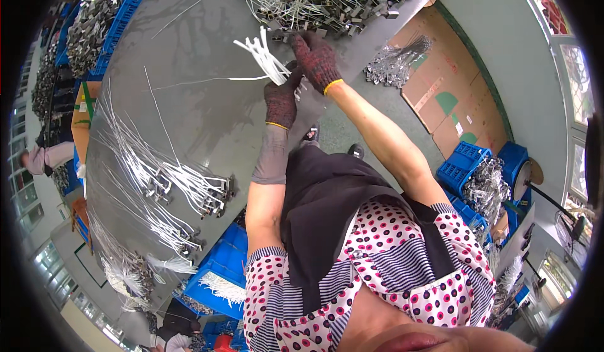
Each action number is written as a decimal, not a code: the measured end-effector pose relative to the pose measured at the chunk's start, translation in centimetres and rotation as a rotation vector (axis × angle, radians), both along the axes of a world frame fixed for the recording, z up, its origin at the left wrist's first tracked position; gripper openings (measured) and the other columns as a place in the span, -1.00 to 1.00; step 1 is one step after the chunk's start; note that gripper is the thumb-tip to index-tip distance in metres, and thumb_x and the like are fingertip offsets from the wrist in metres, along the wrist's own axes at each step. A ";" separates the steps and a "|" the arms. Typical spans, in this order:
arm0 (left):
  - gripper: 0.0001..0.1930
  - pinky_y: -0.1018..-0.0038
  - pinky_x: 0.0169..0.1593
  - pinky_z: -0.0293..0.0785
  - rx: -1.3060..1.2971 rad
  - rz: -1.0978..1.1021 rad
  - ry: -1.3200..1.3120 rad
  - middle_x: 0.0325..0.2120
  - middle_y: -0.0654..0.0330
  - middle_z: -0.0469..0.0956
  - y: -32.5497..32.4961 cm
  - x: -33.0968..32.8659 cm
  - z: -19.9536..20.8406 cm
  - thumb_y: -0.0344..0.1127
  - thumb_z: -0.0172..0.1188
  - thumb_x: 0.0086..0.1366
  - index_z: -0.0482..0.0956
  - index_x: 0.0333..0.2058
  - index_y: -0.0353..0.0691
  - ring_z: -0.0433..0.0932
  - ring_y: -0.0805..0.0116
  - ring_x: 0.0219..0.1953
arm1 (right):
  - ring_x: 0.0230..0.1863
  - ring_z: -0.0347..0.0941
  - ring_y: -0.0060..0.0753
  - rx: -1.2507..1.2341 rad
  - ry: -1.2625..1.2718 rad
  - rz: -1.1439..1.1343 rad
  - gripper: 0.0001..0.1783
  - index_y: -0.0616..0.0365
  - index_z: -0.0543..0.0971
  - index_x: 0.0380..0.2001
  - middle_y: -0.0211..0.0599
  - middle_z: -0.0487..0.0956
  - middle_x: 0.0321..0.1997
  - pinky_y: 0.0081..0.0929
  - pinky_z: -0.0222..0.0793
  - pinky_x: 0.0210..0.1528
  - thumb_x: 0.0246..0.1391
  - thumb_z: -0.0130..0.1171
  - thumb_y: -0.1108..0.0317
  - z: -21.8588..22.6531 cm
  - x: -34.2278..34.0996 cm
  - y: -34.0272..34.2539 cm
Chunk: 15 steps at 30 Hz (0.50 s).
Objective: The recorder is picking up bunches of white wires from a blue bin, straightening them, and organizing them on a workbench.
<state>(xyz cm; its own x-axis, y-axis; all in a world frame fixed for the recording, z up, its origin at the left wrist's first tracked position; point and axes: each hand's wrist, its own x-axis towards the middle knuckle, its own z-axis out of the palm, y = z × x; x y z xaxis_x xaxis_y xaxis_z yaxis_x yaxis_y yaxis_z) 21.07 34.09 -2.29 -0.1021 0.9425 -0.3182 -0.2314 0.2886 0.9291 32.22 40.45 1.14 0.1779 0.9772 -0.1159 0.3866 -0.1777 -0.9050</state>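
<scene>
My left hand (281, 102), in a dark red-and-black knit glove with a grey sleeve at the wrist, is closed around a bundle of wires in white sleeving (263, 56). The white ends fan out toward the upper left, and small metallic ends show below the fist. One thin wire trails left over the table. My right hand (316, 61), gloved alike, is just beside it at the near edge of a heap of small dark metal blocks with wires (340, 6). Its fingers are bent together; what they hold, if anything, is hidden.
Sorted bundles of white-sleeved wires (182, 185) lie on the left of the grey table (207, 113). Blue crates (220, 257) stand beyond its near edge. On the floor to the right are cardboard (453, 81), another wire bundle (397, 62) and more blue crates (462, 166).
</scene>
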 end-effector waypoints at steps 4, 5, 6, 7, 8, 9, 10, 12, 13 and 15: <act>-0.69 0.50 -0.31 0.44 -0.112 -0.005 0.029 -0.40 0.25 0.63 2.1 -4.2 -2.0 -0.27 0.33 0.24 0.66 -0.15 -0.39 0.54 0.50 -0.40 | -0.01 0.53 0.17 -0.038 -0.326 -0.101 -0.45 0.25 0.57 -0.09 0.17 0.60 -0.05 -0.10 0.41 0.09 0.05 0.10 -0.02 -2.1 0.1 4.5; -0.67 0.49 -0.33 0.45 -0.224 0.009 0.148 -0.45 0.24 0.62 2.8 -5.0 -1.6 -0.20 0.36 0.20 0.68 -0.20 -0.38 0.55 0.48 -0.42 | -0.01 0.53 0.19 -0.206 -0.361 0.052 -0.42 0.22 0.58 -0.06 0.17 0.58 -0.02 -0.10 0.40 0.11 0.01 0.08 -0.03 -2.3 1.0 6.1; -0.64 0.48 -0.34 0.45 -0.335 0.023 0.269 -0.50 0.23 0.61 3.6 -5.9 -1.3 -0.14 0.39 0.17 0.70 -0.26 -0.38 0.56 0.47 -0.43 | -0.01 0.53 0.19 -0.205 -0.362 0.044 -0.42 0.22 0.58 -0.06 0.17 0.58 -0.02 -0.10 0.40 0.11 0.01 0.08 -0.03 -2.9 1.2 6.7; -0.60 0.45 -0.38 0.45 -0.328 -0.002 0.589 -0.55 0.18 0.61 4.1 -7.0 -2.4 -0.05 0.38 0.14 0.70 -0.34 -0.37 0.56 0.43 -0.50 | -0.01 0.54 0.12 -0.139 -0.389 0.067 -0.44 0.18 0.62 -0.11 0.10 0.61 -0.05 -0.14 0.41 0.10 -0.01 0.11 -0.04 -4.2 1.1 7.0; -0.60 0.45 -0.38 0.45 -0.327 -0.008 0.589 -0.55 0.18 0.61 4.3 -7.6 -2.5 -0.05 0.38 0.14 0.70 -0.34 -0.37 0.56 0.43 -0.50 | -0.01 0.55 0.05 -0.082 -0.420 0.086 -0.47 0.14 0.66 -0.16 0.03 0.63 -0.08 -0.17 0.41 0.09 -0.04 0.14 -0.06 -4.9 1.2 7.1; -0.60 0.38 -0.39 0.46 -0.271 -0.005 0.868 -0.58 0.16 0.60 4.2 -8.1 -2.6 -0.04 0.35 0.14 0.70 -0.34 -0.35 0.55 0.41 -0.52 | -0.03 0.55 0.03 -0.078 -0.395 0.123 -0.49 0.14 0.69 -0.21 -0.01 0.64 -0.08 -0.17 0.41 0.06 -0.07 0.16 -0.04 -5.4 1.5 7.4; -0.61 0.32 -0.40 0.46 -0.211 0.003 1.147 -0.61 0.13 0.59 3.7 -8.5 -2.5 -0.03 0.32 0.14 0.69 -0.34 -0.33 0.54 0.39 -0.55 | -0.03 0.55 0.03 -0.081 -0.393 0.124 -0.49 0.14 0.69 -0.21 -0.01 0.64 -0.08 -0.17 0.41 0.06 -0.07 0.16 -0.04 -5.4 1.5 7.4; -0.62 0.33 -0.44 0.46 -0.229 0.048 0.946 -0.59 0.14 0.60 2.8 -8.7 -2.5 -0.05 0.33 0.15 0.69 -0.33 -0.33 0.54 0.39 -0.57 | -0.10 0.57 0.03 -0.077 -0.391 0.302 -0.49 0.11 0.70 -0.22 -0.06 0.66 -0.14 -0.18 0.44 0.01 -0.10 0.19 -0.05 -5.5 1.9 7.4; -0.63 0.34 -0.48 0.46 -0.241 0.092 0.743 -0.58 0.15 0.61 2.5 -8.5 -2.0 -0.06 0.33 0.17 0.69 -0.32 -0.32 0.54 0.40 -0.58 | -0.24 0.62 -0.12 -0.109 -0.370 0.258 -0.50 0.17 0.69 -0.24 -0.13 0.69 -0.27 -0.28 0.50 -0.11 -0.13 0.26 -0.02 -5.9 2.1 7.6; -0.64 0.35 -0.52 0.45 -0.252 0.125 0.540 -0.57 0.17 0.62 1.7 -7.6 -1.2 -0.07 0.34 0.18 0.69 -0.31 -0.31 0.54 0.40 -0.60 | -0.29 0.60 -0.17 -0.187 -0.207 0.296 -0.51 0.18 0.68 -0.36 -0.11 0.67 -0.31 -0.35 0.49 -0.12 -0.16 0.24 -0.06 -6.8 3.8 6.5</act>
